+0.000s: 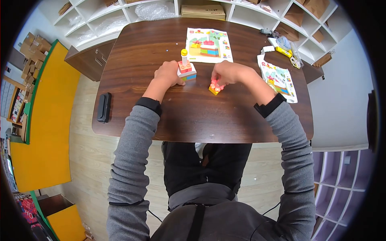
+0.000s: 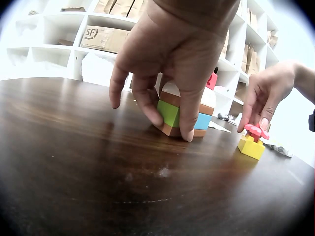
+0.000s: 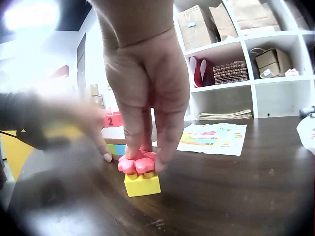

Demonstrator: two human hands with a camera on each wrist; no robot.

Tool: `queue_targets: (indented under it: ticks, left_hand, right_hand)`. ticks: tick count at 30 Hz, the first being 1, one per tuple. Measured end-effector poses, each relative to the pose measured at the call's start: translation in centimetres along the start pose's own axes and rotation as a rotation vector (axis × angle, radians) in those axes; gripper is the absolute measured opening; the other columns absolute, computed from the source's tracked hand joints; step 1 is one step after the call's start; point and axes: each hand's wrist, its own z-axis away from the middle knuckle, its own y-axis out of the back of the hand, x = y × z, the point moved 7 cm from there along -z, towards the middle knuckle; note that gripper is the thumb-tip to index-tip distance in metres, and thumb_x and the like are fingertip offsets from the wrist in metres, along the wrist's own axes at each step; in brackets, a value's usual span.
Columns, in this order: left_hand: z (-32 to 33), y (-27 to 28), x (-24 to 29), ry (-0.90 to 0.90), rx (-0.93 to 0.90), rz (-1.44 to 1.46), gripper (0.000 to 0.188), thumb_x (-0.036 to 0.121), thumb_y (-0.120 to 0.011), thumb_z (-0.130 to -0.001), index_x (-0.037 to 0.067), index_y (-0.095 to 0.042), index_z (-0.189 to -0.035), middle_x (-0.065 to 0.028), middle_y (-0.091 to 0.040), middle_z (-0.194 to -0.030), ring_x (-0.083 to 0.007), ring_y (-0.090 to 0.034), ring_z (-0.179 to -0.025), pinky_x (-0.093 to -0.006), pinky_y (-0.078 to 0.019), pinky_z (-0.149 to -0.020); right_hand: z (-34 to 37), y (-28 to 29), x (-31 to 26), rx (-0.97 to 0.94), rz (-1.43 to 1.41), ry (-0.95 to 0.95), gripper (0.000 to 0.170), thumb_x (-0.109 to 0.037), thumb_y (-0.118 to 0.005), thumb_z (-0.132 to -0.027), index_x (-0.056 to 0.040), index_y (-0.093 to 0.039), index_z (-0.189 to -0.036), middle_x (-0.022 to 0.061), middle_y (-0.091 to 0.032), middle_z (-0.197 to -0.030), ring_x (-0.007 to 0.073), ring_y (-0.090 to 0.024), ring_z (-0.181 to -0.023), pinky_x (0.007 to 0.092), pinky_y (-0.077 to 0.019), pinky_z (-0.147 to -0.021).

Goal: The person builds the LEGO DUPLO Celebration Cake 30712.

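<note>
My left hand grips the side of a toy brick cake standing on the table. Brown layers sandwich green and blue bricks, with a white layer above them. On top sit a red brick marked 2 and a white candle piece with a yellow tip. To the right, my right hand pinches a pink flower piece from above. The flower is on a small yellow brick, which rests on the table.
A picture sheet of the brick cake lies behind the hands. At the right are a printed bag and a yellow tube. A black case lies near the left edge. White shelves stand behind the dark wooden table.
</note>
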Motion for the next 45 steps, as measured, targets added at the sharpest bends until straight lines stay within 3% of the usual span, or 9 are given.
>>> queue_targets:
  ticks: [9,19,24,29,30,31,32,38,45]
  left_hand:
    - [-0.8,-0.5,-0.4,-0.056,0.040,0.035,0.059,0.032,-0.083,-0.054,0.002,-0.057,-0.098,-0.0155,-0.061,-0.103,-0.0313,-0.058,-0.099,-0.0405,-0.0469,-0.083]
    - [-1.6,-1.5,-1.0,-0.074,0.042,0.118,0.056,0.028,-0.085,-0.051,0.011,-0.064,-0.101,-0.0114,-0.063,-0.104,-0.0278,-0.059,-0.100,-0.0382,-0.0487,-0.084]
    - [-1.3,-2.0,-1.6,-0.048,0.105,0.205,0.054,0.030,-0.084,-0.052,0.012,-0.065,-0.099,-0.0104,-0.064,-0.103,-0.0271,-0.060,-0.099,-0.0388,-0.0476,-0.085]
    - [0.0,-2.3,-1.4,-0.009,0.109,0.225,0.058,0.031,-0.085,-0.052,0.013,-0.063,-0.103,-0.0093,-0.063,-0.105,-0.0271,-0.058,-0.102,-0.0393,-0.0468,-0.086]
    - [0.0,-2.4,-1.7,-0.012,0.200,0.256,0.067,0.031,-0.085,-0.052,0.013,-0.057,-0.111,-0.0093,-0.060,-0.111,-0.0275,-0.054,-0.106,-0.0405,-0.0449,-0.088]
    - [0.0,-2.5,-2.1,-0.016,0.292,0.288,0.076,0.032,-0.086,-0.052,0.013,-0.052,-0.118,-0.0094,-0.057,-0.116,-0.0280,-0.051,-0.111,-0.0417,-0.0429,-0.091]
    - [0.9,-2.5,-2.2,0.043,0.307,0.257,0.108,0.035,-0.086,-0.051,0.012,-0.026,-0.137,-0.0145,-0.043,-0.130,-0.0310,-0.039,-0.121,-0.0465,-0.0324,-0.100]
    - [3.7,-3.3,-3.3,0.298,0.366,0.308,0.140,0.041,-0.086,-0.050,0.008,0.018,-0.139,-0.0314,-0.005,-0.142,-0.0384,-0.010,-0.135,-0.0544,-0.0097,-0.107]
    - [5.7,-3.4,-2.9,0.402,0.306,0.272,0.141,0.044,-0.084,-0.053,0.008,0.024,-0.137,-0.0306,0.016,-0.142,-0.0375,0.009,-0.136,-0.0587,-0.0041,-0.105]
  right_hand:
    - [1.0,-0.3,0.7,0.048,-0.147,-0.071,0.029,-0.013,-0.070,-0.073,-0.0033,-0.065,-0.100,0.0125,-0.067,-0.090,0.0206,-0.064,-0.078,0.0305,-0.0510,-0.071]
    - [-0.8,-0.6,1.1,0.634,-0.070,0.071,0.031,-0.010,-0.054,-0.085,-0.0031,-0.056,-0.115,0.0193,-0.062,-0.102,0.0329,-0.059,-0.096,0.0367,-0.0464,-0.085]
    - [1.2,0.4,1.9,0.723,-0.067,0.185,0.034,-0.012,-0.050,-0.088,0.0001,-0.050,-0.120,0.0205,-0.055,-0.116,0.0345,-0.051,-0.109,0.0381,-0.0413,-0.093]
    - [4.5,1.0,4.8,0.811,0.118,0.044,0.042,-0.020,-0.053,-0.087,-0.0027,-0.047,-0.124,0.0250,-0.047,-0.124,0.0372,-0.043,-0.118,0.0401,-0.0368,-0.098]
    - [4.8,0.7,5.5,0.725,0.051,-0.011,0.060,-0.030,-0.060,-0.083,-0.0042,-0.038,-0.132,0.0288,-0.031,-0.136,0.0394,-0.030,-0.128,0.0391,-0.0280,-0.105]
    - [5.5,0.6,5.5,0.731,0.057,-0.007,0.060,-0.030,-0.060,-0.083,-0.0042,-0.038,-0.132,0.0288,-0.031,-0.136,0.0394,-0.030,-0.128,0.0391,-0.0280,-0.105]
    - [6.9,0.0,5.0,0.662,0.011,-0.063,0.068,-0.033,-0.063,-0.080,-0.0051,-0.034,-0.135,0.0300,-0.027,-0.138,0.0406,-0.027,-0.129,0.0393,-0.0267,-0.106]
    - [10.0,-7.8,2.1,0.251,-0.055,-0.209,0.121,-0.057,-0.075,-0.058,-0.0115,-0.002,-0.143,0.0348,-0.007,-0.141,0.0531,-0.009,-0.129,0.0490,-0.0225,-0.106]
    - [10.4,-12.1,-1.2,0.099,-0.072,-0.299,0.130,-0.061,-0.076,-0.051,-0.0168,0.004,-0.144,0.0301,0.010,-0.143,0.0496,0.004,-0.132,0.0680,-0.0207,-0.097]
